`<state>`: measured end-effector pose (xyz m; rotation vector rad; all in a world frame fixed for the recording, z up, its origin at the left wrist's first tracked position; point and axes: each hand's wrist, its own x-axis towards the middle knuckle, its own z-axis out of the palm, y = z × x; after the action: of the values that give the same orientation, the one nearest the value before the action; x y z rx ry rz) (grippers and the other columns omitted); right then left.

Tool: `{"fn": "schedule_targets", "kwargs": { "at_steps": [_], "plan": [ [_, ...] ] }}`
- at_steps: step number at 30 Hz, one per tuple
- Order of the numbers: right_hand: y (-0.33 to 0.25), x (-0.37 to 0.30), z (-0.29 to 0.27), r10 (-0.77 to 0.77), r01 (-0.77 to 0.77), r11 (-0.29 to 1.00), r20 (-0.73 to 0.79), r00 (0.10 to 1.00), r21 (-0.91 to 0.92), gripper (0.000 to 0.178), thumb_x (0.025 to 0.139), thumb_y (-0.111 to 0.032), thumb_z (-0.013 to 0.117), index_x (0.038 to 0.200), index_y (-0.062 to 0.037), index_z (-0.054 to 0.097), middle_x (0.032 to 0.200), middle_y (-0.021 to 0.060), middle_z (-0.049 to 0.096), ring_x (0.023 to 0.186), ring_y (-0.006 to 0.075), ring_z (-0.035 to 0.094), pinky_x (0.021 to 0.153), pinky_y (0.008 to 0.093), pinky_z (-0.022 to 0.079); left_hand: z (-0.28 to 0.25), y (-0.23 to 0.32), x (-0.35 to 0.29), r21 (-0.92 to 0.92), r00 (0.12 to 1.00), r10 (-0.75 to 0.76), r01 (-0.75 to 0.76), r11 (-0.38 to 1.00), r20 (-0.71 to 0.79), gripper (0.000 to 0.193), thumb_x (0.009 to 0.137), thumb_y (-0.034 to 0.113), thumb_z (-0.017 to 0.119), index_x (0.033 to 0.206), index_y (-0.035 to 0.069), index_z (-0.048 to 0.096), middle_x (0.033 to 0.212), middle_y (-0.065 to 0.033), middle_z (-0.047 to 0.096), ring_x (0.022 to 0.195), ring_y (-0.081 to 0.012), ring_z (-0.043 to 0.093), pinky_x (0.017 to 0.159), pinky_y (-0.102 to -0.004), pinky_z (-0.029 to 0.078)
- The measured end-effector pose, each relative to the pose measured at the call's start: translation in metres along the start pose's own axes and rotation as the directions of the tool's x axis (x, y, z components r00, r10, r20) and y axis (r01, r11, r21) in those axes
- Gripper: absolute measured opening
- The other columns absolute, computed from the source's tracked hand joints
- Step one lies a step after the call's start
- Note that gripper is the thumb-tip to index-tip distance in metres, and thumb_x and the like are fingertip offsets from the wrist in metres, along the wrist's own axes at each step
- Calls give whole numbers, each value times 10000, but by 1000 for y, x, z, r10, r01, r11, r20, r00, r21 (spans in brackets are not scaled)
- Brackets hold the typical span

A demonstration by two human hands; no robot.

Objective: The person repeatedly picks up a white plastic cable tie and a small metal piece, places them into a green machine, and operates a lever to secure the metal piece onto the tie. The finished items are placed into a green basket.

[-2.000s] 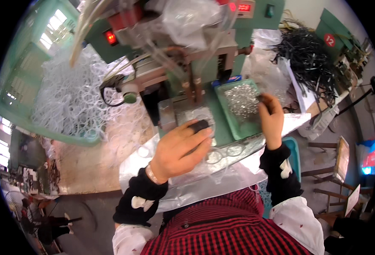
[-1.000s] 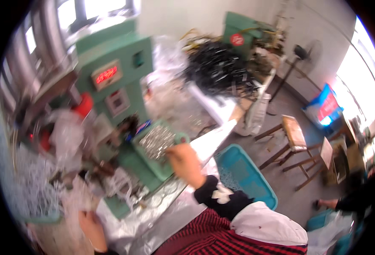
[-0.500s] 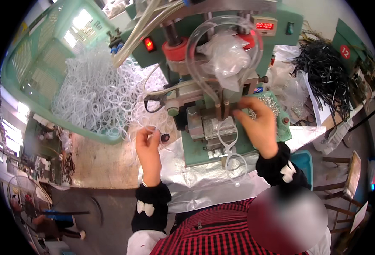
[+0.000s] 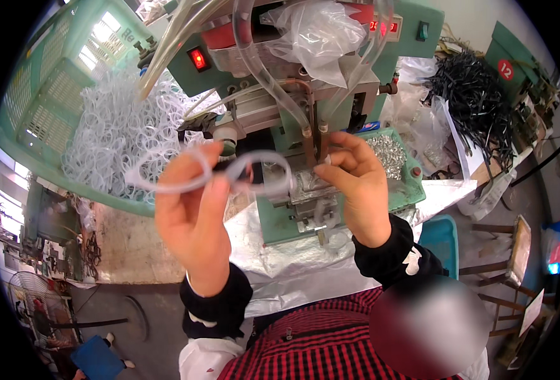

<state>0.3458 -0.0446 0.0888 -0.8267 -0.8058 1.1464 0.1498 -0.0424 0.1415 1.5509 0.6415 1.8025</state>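
Observation:
My left hand (image 4: 197, 215) is raised close to the view, its thumb and fingers pinching a translucent two-ring plastic frame (image 4: 278, 187), shaped like eyeglasses, near its middle. Motion blurs the frame, and a dark patch shows behind my left fingers. My right hand (image 4: 359, 183) is at the press's small metal die (image 4: 308, 183), thumb and index finger brought together beside the two feed tubes (image 4: 308, 136). What the right fingertips hold, if anything, is too small to make out. The green bench press (image 4: 286, 221) stands in front of me.
At left, a green basket (image 4: 20, 149) holds a heap of clear plastic rings (image 4: 121, 139). Right of the press sits a green tray (image 4: 413, 190) of small metal parts (image 4: 387, 155). Black strips (image 4: 476, 95) lie farther right. A blue bin (image 4: 441, 237) and wooden stool (image 4: 519, 253) stand below.
My left hand has risen toward the view and now has the two-ring frame in it. The similar frame hanging at the die has gone from there. My right fingers have closed together by the die.

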Motion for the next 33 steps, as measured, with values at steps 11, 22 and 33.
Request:
{"fn": "schedule_targets", "kwargs": {
  "at_steps": [11,22,33],
  "plan": [
    [-21,7,-57,-302,262,759,34,953,-596,446,824,-6,674,1267,1,623,1204,117,683,1152,200,631,1017,330,462,36,8,-41,-71,211,-791,975,209,574,286,1075,321,458,1174,67,547,722,-64,636,564,-110,550,478,-241,411],
    [25,-5,-132,-388,116,-43,123,913,-992,259,796,-118,733,1038,-42,682,904,150,674,889,338,631,816,419,497,41,-17,-54,-101,283,-828,958,268,484,379,1064,374,469,1176,22,556,694,-46,613,577,-93,548,440,-226,406],
    [35,13,-134,-569,215,-94,229,789,-972,34,862,-91,665,880,-64,675,795,108,638,778,337,581,688,440,462,-76,39,-70,738,974,122,61,672,-192,101,871,28,640,949,-18,687,962,-88,635,918,-215,589,861,-316,460]
  ]
}}
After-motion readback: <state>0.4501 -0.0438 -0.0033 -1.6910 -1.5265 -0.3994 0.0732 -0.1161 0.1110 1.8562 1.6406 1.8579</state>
